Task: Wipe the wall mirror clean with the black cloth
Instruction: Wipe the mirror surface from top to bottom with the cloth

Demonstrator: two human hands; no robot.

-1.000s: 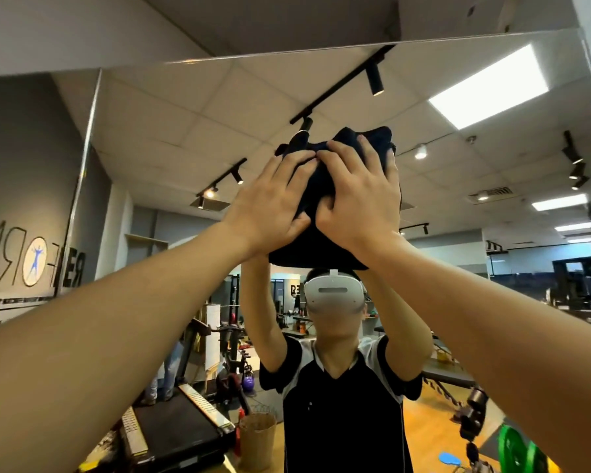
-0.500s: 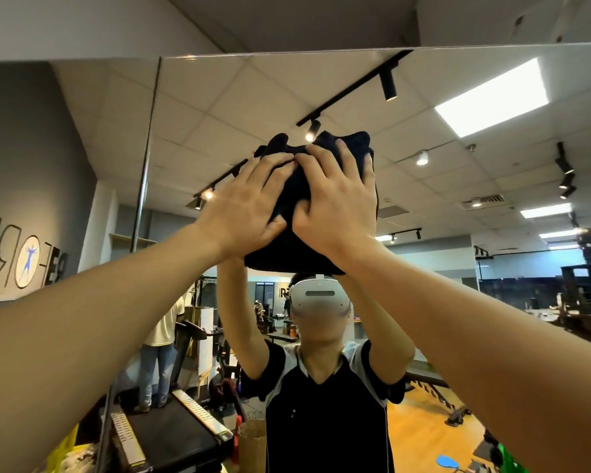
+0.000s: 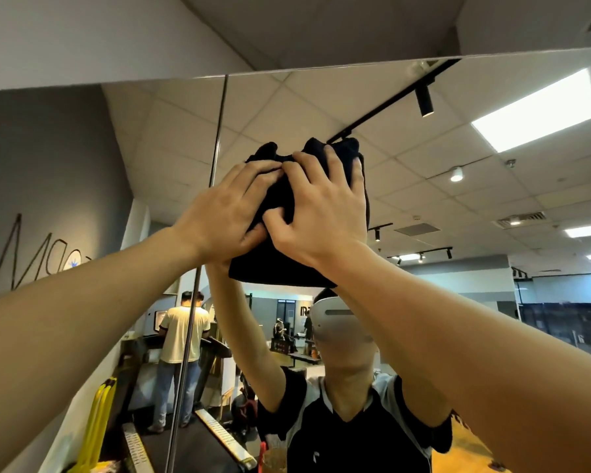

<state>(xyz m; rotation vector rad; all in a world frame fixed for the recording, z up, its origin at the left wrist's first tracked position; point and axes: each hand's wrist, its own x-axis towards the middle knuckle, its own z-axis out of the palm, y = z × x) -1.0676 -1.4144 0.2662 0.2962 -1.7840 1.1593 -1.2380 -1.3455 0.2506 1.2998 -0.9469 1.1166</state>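
Observation:
The wall mirror (image 3: 440, 186) fills the view, and its top edge runs just above my hands. A bunched black cloth (image 3: 280, 273) lies flat against the glass, high up and just right of a vertical seam (image 3: 216, 155) between two mirror panels. My left hand (image 3: 219, 216) presses on the cloth's left side with its fingers laid across it. On the right side my right hand (image 3: 325, 213) spreads over the cloth, its thumb hooked into a fold. Both arms reach up, and their reflection shows below the cloth.
The mirror shows a gym behind me: a person in a pale shirt (image 3: 181, 332) at a treadmill (image 3: 198, 435), a yellow object (image 3: 99, 414) low on the left, ceiling lights and track lamps. A grey wall (image 3: 82, 35) rises above the mirror.
Both hands have slid the cloth left along the glass, toward the panel seam. The hands are still side by side on the cloth.

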